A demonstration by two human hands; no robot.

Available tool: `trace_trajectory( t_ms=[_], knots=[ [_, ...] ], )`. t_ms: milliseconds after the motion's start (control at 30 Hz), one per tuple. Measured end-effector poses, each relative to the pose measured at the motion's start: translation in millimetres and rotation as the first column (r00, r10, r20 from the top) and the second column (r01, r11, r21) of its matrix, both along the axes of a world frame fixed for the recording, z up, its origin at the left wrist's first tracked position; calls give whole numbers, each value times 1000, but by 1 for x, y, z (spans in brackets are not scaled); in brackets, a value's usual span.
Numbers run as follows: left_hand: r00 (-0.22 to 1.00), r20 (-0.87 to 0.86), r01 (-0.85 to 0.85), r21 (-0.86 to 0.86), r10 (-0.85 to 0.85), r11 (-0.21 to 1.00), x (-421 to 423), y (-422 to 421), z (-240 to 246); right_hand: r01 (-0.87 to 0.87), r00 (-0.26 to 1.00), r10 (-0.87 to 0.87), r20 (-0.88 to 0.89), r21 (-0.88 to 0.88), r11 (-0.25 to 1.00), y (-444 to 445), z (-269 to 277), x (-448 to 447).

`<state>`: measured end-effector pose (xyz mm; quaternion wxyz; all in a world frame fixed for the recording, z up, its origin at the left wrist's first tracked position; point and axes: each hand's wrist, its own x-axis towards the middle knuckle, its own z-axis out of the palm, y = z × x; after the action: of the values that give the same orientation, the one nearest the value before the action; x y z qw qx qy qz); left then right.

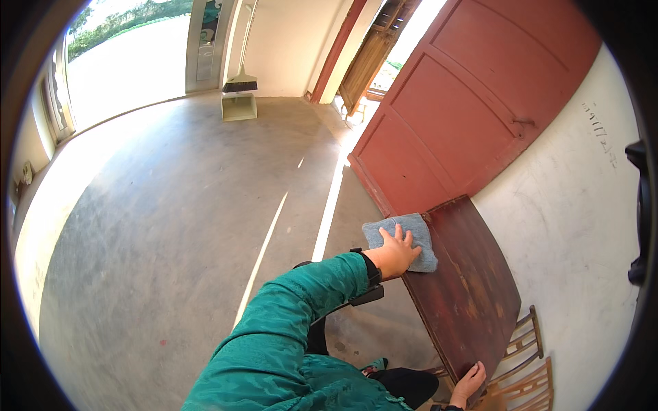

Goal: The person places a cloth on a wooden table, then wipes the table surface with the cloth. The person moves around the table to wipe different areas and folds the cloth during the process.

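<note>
A folded grey-blue cloth (pixel 424 251) lies over the far left corner of a dark red-brown wooden table (pixel 462 277), and part of it reaches past the edge. My left hand (pixel 398 254) holds it there from above, palm down and fingers spread across the fabric. At the table's near end, my right hand (pixel 469 383) rests on the worn top beside the edge, its fingers close together; whether they grip the edge is unclear. The wood shows scuffed, lighter patches.
Wooden chairs (pixel 524 383) stand between the table and the white wall (pixel 570 246). A red panelled door (pixel 447 113) stands beyond the table's far end. A broom (pixel 240 82) and dustpan (pixel 239 108) are by the far wall. My legs (pixel 411 385) are beside the table.
</note>
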<state>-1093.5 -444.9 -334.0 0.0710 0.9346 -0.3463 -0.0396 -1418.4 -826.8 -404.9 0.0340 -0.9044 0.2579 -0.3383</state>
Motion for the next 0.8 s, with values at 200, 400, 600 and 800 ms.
trace_trajectory(
  t_ms=[200,400,600,800],
  knots=[
    [993,116,-14,-25,17,1000,-9,2,-12,51,998,-51,-39,-4,999,-2,0,2],
    [987,157,-36,-58,44,998,-15,-1,-20,40,997,-43,-59,-43,998,-5,0,3],
    [990,125,-52,-72,61,996,-18,-4,-18,75,994,-79,-79,-52,996,-10,-3,5],
    [989,123,-72,-93,83,993,-20,-7,-20,18,996,-26,-81,-96,995,-16,-4,3]
  ],
)
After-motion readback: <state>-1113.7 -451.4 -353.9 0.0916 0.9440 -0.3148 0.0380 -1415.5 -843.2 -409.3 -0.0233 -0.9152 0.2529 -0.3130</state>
